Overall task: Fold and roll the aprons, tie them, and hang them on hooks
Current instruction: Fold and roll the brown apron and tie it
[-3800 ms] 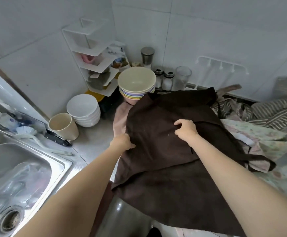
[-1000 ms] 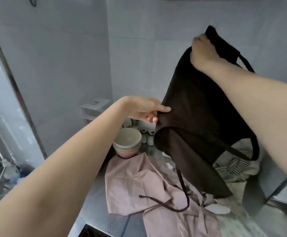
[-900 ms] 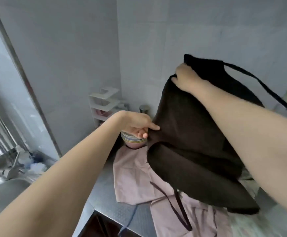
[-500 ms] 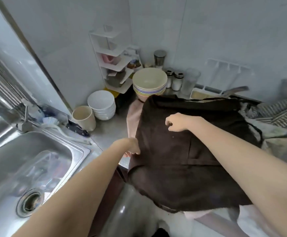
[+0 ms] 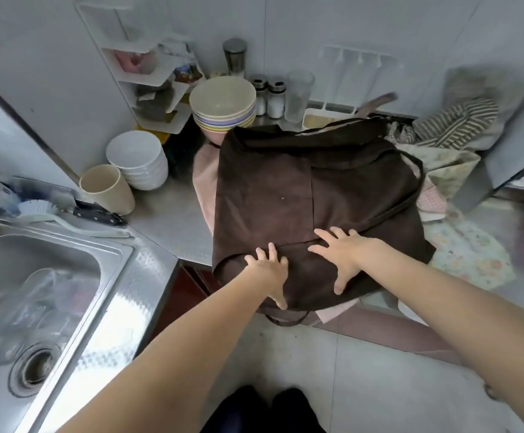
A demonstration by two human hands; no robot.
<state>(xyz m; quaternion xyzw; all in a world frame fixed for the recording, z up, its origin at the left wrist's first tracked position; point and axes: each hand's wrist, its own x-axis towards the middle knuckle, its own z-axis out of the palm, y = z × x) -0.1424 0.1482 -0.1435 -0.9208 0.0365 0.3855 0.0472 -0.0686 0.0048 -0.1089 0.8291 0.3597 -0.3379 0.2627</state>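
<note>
Head view. My left hand [image 5: 268, 270] and right hand [image 5: 343, 256] lie flat on the near part of the brown apron [image 5: 289, 195], fingers [image 5: 324, 234] spread straight and pressing, grasping nothing. The apron is spread on the desk [image 5: 173, 214], over a pink cloth [image 5: 205, 176], its near edge hanging off the desk front. I judge it light, soft and limp: it will crease where pressed and slide on the cloth beneath, so the side hems and corners are the places to take hold for a fold. A strap [image 5: 410, 195] loops at the right and could snag. Room is tight: stacked bowls [image 5: 223, 104] touch the far edge, white bowls [image 5: 139, 160] and a cup [image 5: 107, 189] stand left, other aprons [image 5: 460, 120] are heaped right, the sink [image 5: 76, 254] lies further left.
</note>
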